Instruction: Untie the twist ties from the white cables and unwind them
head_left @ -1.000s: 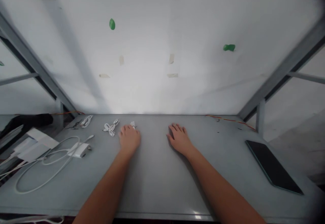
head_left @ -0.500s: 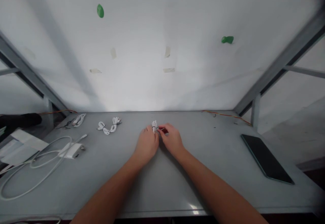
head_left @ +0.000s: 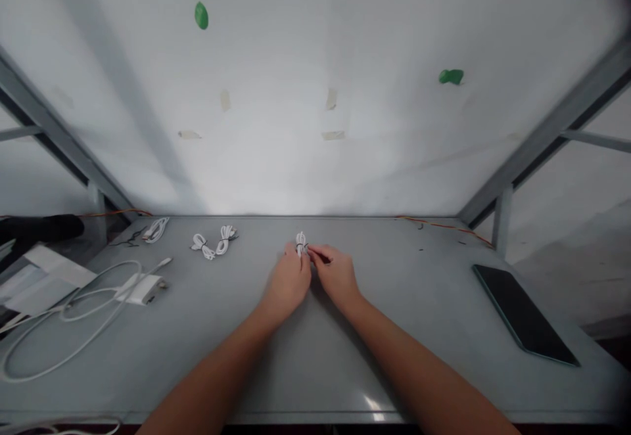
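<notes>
Hands meet at the middle of the grey tabletop [head_left: 315,356]: the left hand [head_left: 290,282] and right hand [head_left: 336,272] both pinch a small bundled white cable [head_left: 300,243], held just above the far centre. Two more bundles [head_left: 213,243] lie to the left, beyond a white charger [head_left: 140,288], and a dark tablet [head_left: 522,320] lies at the right.

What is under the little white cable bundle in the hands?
Below the white cable bundle lies the grey table. The left hand and right hand cover its lower end, so that part is hidden.
</notes>
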Tool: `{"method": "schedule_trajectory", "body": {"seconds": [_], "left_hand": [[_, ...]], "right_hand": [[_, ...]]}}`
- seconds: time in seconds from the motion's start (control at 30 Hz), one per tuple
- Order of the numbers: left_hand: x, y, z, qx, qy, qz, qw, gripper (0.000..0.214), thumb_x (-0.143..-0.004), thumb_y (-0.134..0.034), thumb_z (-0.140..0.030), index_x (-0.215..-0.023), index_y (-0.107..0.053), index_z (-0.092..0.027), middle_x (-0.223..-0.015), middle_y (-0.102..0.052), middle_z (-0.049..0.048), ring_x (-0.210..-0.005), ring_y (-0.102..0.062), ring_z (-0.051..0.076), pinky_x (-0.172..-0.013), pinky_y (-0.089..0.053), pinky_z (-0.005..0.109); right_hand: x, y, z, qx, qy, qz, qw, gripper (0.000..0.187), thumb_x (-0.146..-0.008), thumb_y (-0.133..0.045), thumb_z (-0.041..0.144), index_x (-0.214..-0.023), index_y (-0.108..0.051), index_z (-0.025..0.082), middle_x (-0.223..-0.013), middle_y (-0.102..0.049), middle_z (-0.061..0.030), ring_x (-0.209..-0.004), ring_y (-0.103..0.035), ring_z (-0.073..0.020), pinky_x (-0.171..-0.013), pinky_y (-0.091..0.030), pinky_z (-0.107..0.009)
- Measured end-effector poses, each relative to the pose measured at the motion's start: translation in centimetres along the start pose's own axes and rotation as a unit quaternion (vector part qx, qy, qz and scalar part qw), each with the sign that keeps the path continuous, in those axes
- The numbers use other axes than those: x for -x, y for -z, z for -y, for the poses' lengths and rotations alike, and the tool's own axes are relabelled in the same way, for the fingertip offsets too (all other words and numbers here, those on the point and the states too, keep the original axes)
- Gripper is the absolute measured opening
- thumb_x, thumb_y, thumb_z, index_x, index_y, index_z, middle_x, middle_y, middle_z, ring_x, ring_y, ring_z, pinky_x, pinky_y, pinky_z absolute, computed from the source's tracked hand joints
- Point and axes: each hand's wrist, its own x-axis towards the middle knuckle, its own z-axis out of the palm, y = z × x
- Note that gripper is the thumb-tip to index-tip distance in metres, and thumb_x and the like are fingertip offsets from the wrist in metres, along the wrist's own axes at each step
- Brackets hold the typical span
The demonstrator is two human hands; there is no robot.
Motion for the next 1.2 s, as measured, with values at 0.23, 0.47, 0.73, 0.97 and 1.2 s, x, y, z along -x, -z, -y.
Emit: {"method": "schedule_trajectory", "body": {"seconds": [0.23, 0.47, 0.73, 0.97, 1.2], "left_hand": [[0.0, 0.0, -0.1, 0.026, 0.000, -0.008, 1.000, 0.015, -0.100, -0.040, -0.031, -0.098, -0.052, -0.022, -0.085, -0.067, 0.0118, -0.077, -0.066, 0.027, -0.069, -0.042, 0.034], [0.2, 0.3, -0.4, 0.034, 0.010, -0.006, 0.999, 0.016, -0.101, -0.043, -0.029, -0.101, -0.054, -0.019, -0.090, -0.071, 0.0157, -0.082, -0.070, 0.029, -0.072, -0.045, 0.035], [0.5, 0.8, -1.1, 0.002, 0.016, 0.031, 0.999, 0.022, -0.103, -0.037, -0.030, -0.108, -0.054, -0.016, -0.100, -0.071, 0.0207, -0.089, -0.071, 0.030, -0.075, -0.046, 0.036], [0.6, 0.7, -1.0, -0.026, 0.015, 0.030, 0.999, 0.023, -0.103, -0.036, -0.028, -0.110, -0.054, -0.016, -0.103, -0.071, 0.0195, -0.090, -0.072, 0.029, -0.076, -0.048, 0.036], [0.4, 0.6, -0.8, 0.038, 0.025, 0.005, 0.999, 0.015, -0.101, -0.039, -0.026, -0.100, -0.052, -0.021, -0.090, -0.070, 0.0117, -0.079, -0.067, 0.024, -0.070, -0.047, 0.033]], "right_hand": [[0.0, 0.2, 0.1, 0.025, 0.026, -0.020, 0.999, 0.026, -0.095, -0.057, 0.028, -0.105, -0.080, 0.022, -0.098, -0.079, -0.0086, -0.084, -0.073, -0.0226, -0.080, -0.058, -0.036], [0.0, 0.1, 0.4, 0.043, 0.023, -0.004, 0.999, 0.021, -0.093, -0.058, 0.024, -0.100, -0.077, 0.023, -0.097, -0.078, -0.0071, -0.080, -0.072, -0.0199, -0.075, -0.058, -0.032], [0.1, 0.0, 0.6, 0.045, 0.003, -0.006, 0.999, 0.017, -0.090, -0.061, 0.022, -0.100, -0.074, 0.023, -0.096, -0.077, -0.0055, -0.070, -0.069, -0.0167, -0.070, -0.058, -0.030], [0.2, 0.0, 0.4, 0.066, 0.043, -0.005, 0.997, 0.024, -0.093, -0.058, 0.023, -0.103, -0.079, 0.024, -0.097, -0.080, -0.0067, -0.081, -0.074, -0.0201, -0.078, -0.060, -0.033], [0.4, -0.1, 0.1, 0.090, 0.064, 0.016, 0.994, 0.030, -0.096, -0.056, 0.024, -0.111, -0.081, 0.027, -0.111, -0.081, -0.0070, -0.097, -0.077, -0.0248, -0.089, -0.060, -0.038]]}}
